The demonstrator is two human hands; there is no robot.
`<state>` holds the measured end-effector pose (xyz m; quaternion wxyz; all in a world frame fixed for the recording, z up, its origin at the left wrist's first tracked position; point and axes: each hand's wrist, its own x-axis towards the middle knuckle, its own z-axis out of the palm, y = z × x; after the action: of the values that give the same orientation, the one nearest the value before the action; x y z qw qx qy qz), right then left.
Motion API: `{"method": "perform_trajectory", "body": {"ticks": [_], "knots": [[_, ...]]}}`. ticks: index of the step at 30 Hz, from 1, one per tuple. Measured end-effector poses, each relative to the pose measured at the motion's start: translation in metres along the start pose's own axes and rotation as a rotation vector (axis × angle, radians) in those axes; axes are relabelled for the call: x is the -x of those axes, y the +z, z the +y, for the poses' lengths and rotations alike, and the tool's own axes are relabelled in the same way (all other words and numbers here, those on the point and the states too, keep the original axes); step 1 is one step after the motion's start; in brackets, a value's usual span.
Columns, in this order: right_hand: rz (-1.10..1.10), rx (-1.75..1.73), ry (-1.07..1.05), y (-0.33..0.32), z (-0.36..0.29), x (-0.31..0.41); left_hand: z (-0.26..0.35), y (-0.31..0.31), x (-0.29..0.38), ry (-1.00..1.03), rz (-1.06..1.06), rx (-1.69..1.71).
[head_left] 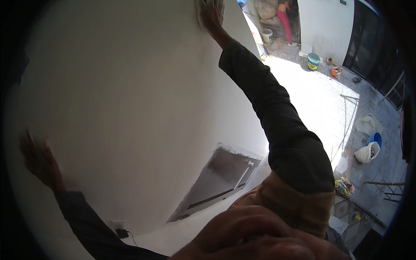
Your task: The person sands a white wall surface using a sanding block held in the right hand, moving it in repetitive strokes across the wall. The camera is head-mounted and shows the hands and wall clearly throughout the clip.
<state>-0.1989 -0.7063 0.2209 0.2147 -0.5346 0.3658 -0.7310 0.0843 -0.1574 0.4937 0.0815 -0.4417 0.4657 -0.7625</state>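
Observation:
A broad, smooth white wall (130,97) fills the view before me. My right hand (211,14) lies palm-first against it, high up near the wall's edge, with the arm stretched out in a dark sleeve. At far left my left hand (40,159) is raised to the same wall, blurred, fingers extended. Whether it touches the surface I cannot tell. No tool shows in either hand. Between my arms, lower down, is a dark rectangular panel (214,178) with rough white filler along its upper edge.
A power adapter (122,233) is plugged into a wall socket (118,224). Beyond my right arm lie a tiled floor (344,81), a green bucket (313,61), a blue bucket (376,139), a white sack (367,152) and a metal frame (386,187). Another person (284,21) stands in a far doorway.

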Motion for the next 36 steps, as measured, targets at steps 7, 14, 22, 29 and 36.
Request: {"method": "perform_trajectory", "body": {"ticks": [7, 14, 22, 29, 36], "knots": [[0.082, 0.204, -0.204, 0.015, -0.04, 0.018, 0.002, 0.0, 0.0, -0.017, 0.026, 0.008], [0.075, -0.099, 0.242, -0.008, 0.013, -0.086, 0.004, 0.0, -0.001, -0.036, 0.024, 0.07], [-0.013, 0.052, 0.075, 0.005, -0.049, -0.07, 0.006, 0.0, -0.003, -0.026, 0.042, 0.024], [-0.09, 0.233, -0.12, 0.031, -0.067, -0.064, 0.007, -0.001, -0.001, -0.049, 0.039, 0.013], [0.054, -0.021, 0.175, 0.015, -0.061, -0.101, 0.007, 0.0, -0.001, -0.06, 0.033, 0.052]]}}
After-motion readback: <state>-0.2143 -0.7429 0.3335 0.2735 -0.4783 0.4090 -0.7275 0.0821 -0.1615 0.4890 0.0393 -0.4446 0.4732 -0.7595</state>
